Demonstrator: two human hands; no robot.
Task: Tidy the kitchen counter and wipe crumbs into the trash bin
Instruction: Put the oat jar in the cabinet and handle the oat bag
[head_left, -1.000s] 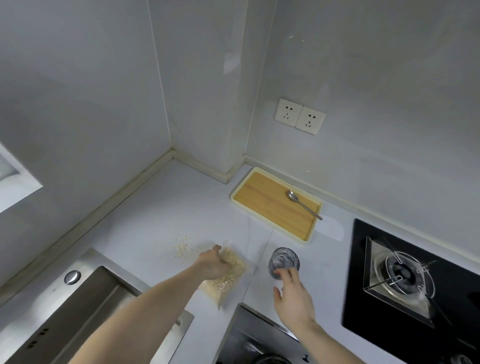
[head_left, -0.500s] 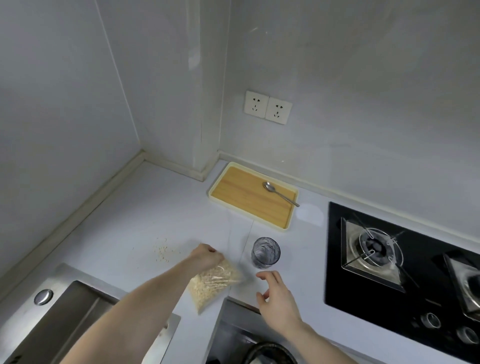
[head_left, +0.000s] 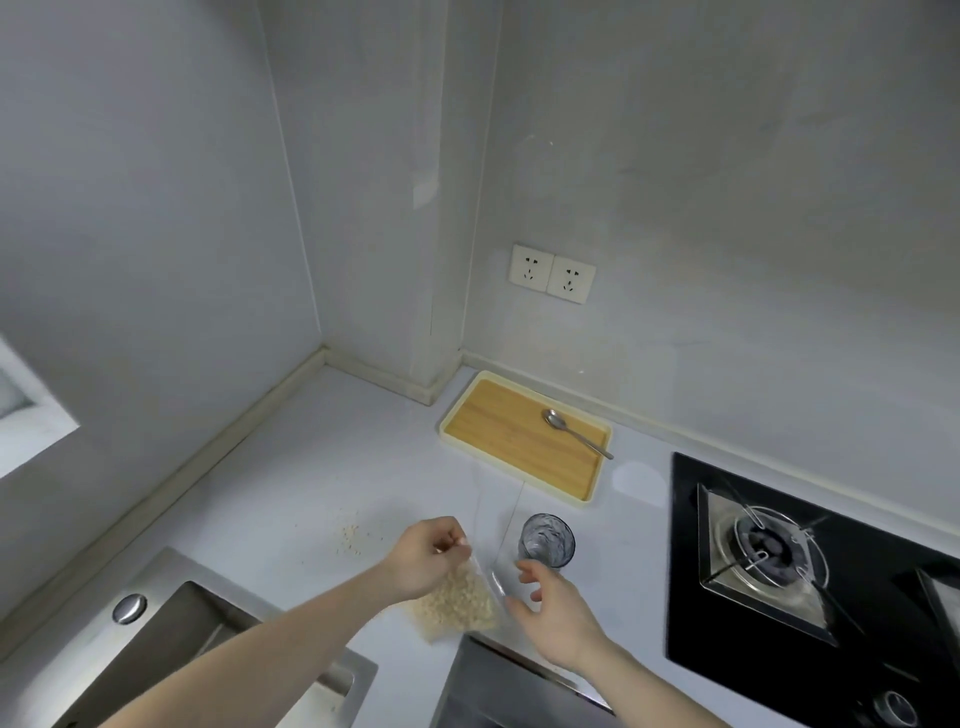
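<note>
Head view: the left hand (head_left: 426, 558) pinches the top edge of a clear bag of oats (head_left: 460, 603), its fingers (head_left: 453, 540) curled round the plastic. The bag hangs and slumps below the hand, its lower part lying on the tabletop (head_left: 291, 467) just in front of the glass (head_left: 546, 540). The left forearm reaches in from the lower left, crossing over the sink (head_left: 171, 654), with the wrist bent so the knuckles face up.

The right hand (head_left: 558, 608) is just in front of the glass, on the near side of it, with fingers spread and lightly bent, holding nothing. Its fingertips (head_left: 524, 569) lie close to the bag's clear right edge and to the base of the glass; whether they touch either cannot be told. The right forearm comes in from the lower right, palm turned toward the bag.

A small scatter of crumbs (head_left: 350, 540) lies on the tabletop left of the glass, beyond the left hand and apart from the bag. Behind the glass, against the wall, sits a wooden tray (head_left: 498, 441) with a spoon (head_left: 574, 431) lying on it. Right of the glass is a black gas hob (head_left: 779, 571).
</note>
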